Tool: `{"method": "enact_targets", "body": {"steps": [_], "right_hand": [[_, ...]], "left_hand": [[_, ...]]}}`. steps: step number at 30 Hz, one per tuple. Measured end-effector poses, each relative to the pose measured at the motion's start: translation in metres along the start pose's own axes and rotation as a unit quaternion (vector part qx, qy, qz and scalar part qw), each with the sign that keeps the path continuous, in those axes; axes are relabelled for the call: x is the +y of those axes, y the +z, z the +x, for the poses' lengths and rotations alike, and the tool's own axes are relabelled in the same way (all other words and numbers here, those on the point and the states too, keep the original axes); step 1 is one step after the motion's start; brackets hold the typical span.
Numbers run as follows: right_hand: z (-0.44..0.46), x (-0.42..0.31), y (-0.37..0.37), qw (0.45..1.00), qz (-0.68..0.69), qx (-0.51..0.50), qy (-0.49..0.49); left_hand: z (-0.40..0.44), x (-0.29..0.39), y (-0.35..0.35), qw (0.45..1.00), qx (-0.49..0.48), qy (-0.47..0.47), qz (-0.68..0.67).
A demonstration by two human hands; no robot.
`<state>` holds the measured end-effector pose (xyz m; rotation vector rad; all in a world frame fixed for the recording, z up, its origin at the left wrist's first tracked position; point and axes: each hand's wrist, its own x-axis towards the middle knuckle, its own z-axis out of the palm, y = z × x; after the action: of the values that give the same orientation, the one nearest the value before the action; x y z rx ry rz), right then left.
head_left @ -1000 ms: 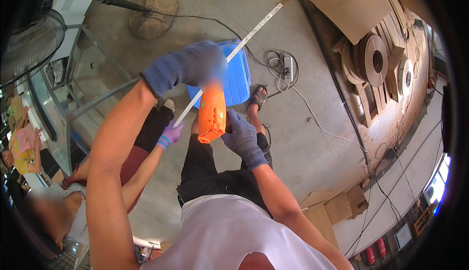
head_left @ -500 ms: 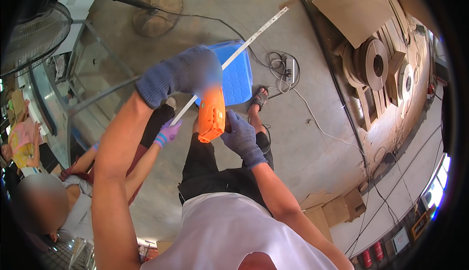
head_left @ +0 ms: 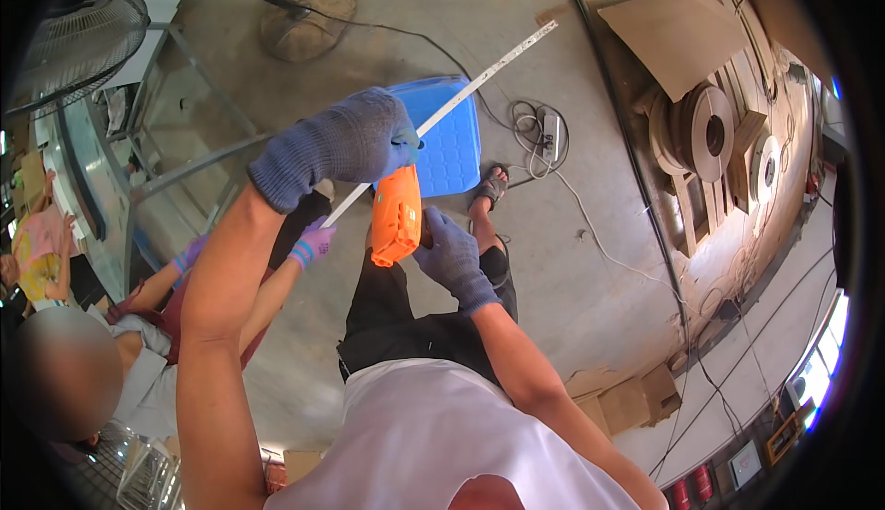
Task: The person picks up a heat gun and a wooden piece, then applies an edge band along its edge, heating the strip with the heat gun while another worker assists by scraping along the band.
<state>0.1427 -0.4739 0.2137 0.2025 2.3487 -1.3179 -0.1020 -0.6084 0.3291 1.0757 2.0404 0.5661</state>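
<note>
Blue-grey knit covers the left hand (head_left: 376, 134), whose fingers curl tightly over the far end of the orange tool (head_left: 398, 226). Whether they also pinch the pale strip (head_left: 493, 69), which passes behind that hand, I cannot tell. The right hand (head_left: 452, 250) wears matching knit; its fingers look clenched on a dark part at the tool's side, probably a grip. The tool hangs between the two hands, above the wearer's legs.

That bunching is the main worry: the tool's working end is hidden by the left hand, so a slip or a sudden start could catch the glove's loose fibres or reach the fingers. A purple-gloved co-worker's hand (head_left: 312, 245) holds the strip's near end; a tug or a sag from there could twist the strip against the tool. The far end juts out past the blue plastic stool (head_left: 447, 148) with nobody gripping it, so it could whip or swing if jolted. Should the tool drop, the sandalled foot (head_left: 491, 189) beside the stool has little protection, and the power strip (head_left: 550, 138) on the floor could trip a hurried step.
</note>
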Motion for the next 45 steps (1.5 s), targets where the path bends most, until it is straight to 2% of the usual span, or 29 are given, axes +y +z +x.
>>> {"method": "enact_targets", "body": {"steps": [14, 17, 26, 32, 35, 38, 41, 45], "right_hand": [[-0.002, -0.010, 0.003, 1.000, 0.006, -0.016, -0.002], [-0.003, -0.011, 0.003, 1.000, -0.003, -0.019, -0.002], [-0.005, -0.002, 0.011, 1.000, -0.021, -0.009, -0.015], [-0.006, -0.007, 0.013, 1.000, -0.011, -0.013, -0.020], [-0.006, -0.009, 0.014, 1.000, -0.014, -0.017, -0.021], [-0.006, -0.011, 0.016, 0.999, -0.017, -0.026, -0.021], [-0.007, -0.009, 0.020, 0.999, -0.022, -0.031, -0.025], [-0.006, -0.007, 0.027, 0.999, -0.037, -0.021, -0.032]], "left_hand": [[-0.029, 0.004, -0.005, 0.999, 0.030, -0.032, -0.032], [-0.036, 0.003, 0.002, 0.990, 0.123, 0.024, -0.064], [-0.057, 0.006, -0.002, 0.988, 0.150, 0.006, -0.044], [-0.072, 0.019, -0.013, 0.992, 0.112, -0.051, -0.024], [-0.085, 0.028, -0.009, 0.979, 0.197, -0.052, -0.021], [-0.095, 0.024, -0.011, 0.987, 0.137, -0.083, -0.027], [-0.100, 0.033, -0.018, 0.979, 0.111, -0.131, -0.114], [-0.106, 0.034, -0.018, 0.980, 0.131, -0.121, -0.087]]}}
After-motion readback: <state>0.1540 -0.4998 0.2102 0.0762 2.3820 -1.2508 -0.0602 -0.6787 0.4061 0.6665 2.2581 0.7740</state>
